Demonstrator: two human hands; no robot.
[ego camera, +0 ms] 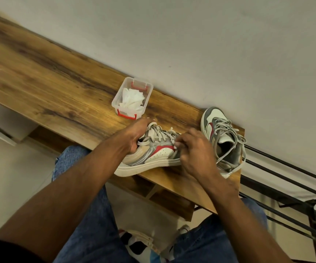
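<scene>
A white, grey and red sneaker (153,154) lies on its side at the near edge of the wooden table (49,82), its sole hanging partly over the edge. My left hand (134,135) grips its upper near the tongue and laces. My right hand (193,149) is curled at the shoe's front end and pinches something small and white against it, likely a wipe or a lace end. The matching second sneaker (221,135) stands on the table's right end, laces loose.
A clear plastic box (132,97) with red clips holds white wipes, just beyond the shoe near the wall. A black metal rack (295,186) stands right of the table. My knees in jeans are under the table edge, with items on the floor between them.
</scene>
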